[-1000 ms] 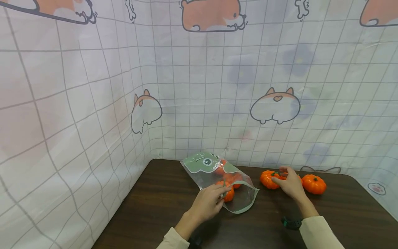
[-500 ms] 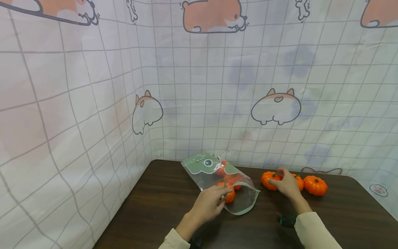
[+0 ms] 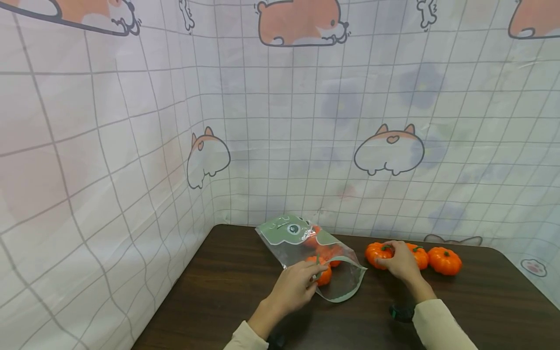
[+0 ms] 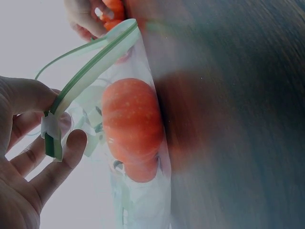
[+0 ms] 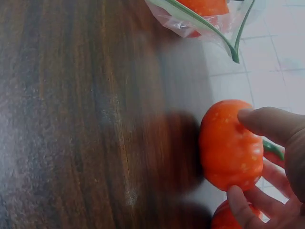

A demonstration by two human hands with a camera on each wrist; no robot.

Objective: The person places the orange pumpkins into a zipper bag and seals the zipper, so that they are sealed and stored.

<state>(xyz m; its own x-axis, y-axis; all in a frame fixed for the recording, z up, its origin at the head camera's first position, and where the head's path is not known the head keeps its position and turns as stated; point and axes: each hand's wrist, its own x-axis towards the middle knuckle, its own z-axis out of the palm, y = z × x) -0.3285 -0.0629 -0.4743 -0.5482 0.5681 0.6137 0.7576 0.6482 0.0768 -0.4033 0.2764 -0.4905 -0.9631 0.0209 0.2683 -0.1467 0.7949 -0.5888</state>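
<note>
A clear zip bag [image 3: 276,236] with a green printed top lies on its side, its mouth held apart toward the near right. My left hand [image 3: 290,288] pinches the green rim of that mouth between thumb and fingers. Inside the bag are several small orange pumpkins [image 4: 132,119], blurred through the plastic. To the right of the bag, my right hand [image 3: 402,263] grips another orange pumpkin [image 5: 228,145], thumb on one side and fingertips on the other. Its green stem [image 5: 273,149] points into the palm. This pumpkin sits at the left end of a short row.
Two more pumpkins stand right of the gripped one: a middle pumpkin [image 3: 421,257] partly behind my right hand and an outer pumpkin [image 3: 445,261]. All rest on a dark wooden table [image 3: 210,291]. A white checked cloth [image 3: 280,121] with cartoon dogs hangs behind and to the left.
My right hand has shifted left and down onto the left pumpkin, closing its thumb and fingers around it. That pumpkin has moved slightly left. My left hand and the bag stay put.
</note>
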